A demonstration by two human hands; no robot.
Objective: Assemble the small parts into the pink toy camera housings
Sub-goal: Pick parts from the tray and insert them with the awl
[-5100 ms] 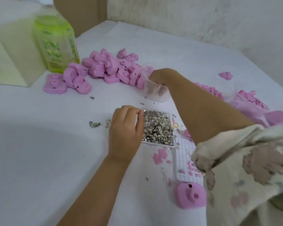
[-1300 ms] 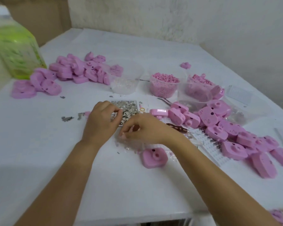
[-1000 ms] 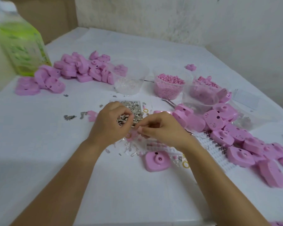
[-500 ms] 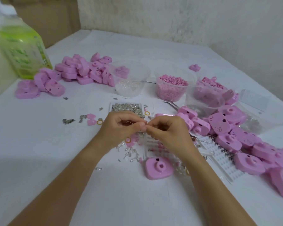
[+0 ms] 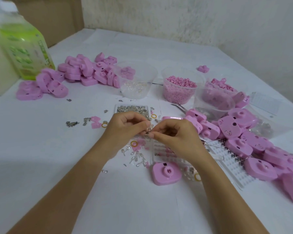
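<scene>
White cloth-covered table [image 5: 41,149] carries the work. Left hand [image 5: 125,127] and right hand [image 5: 174,137] pinch a tiny metal part [image 5: 148,131] together, likely for alignment; single pink plastic camera housing [image 5: 166,173] waits just below.

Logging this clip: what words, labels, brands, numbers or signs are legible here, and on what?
No text is legible.
On the green-labelled clear plastic bottle: characters along the label's edge, too blurred to read.
On the white printed sheet under clear plastic, far right: faint print, too small to read.
On the pink cat-face toy camera housing: a moulded face, no text.
</scene>
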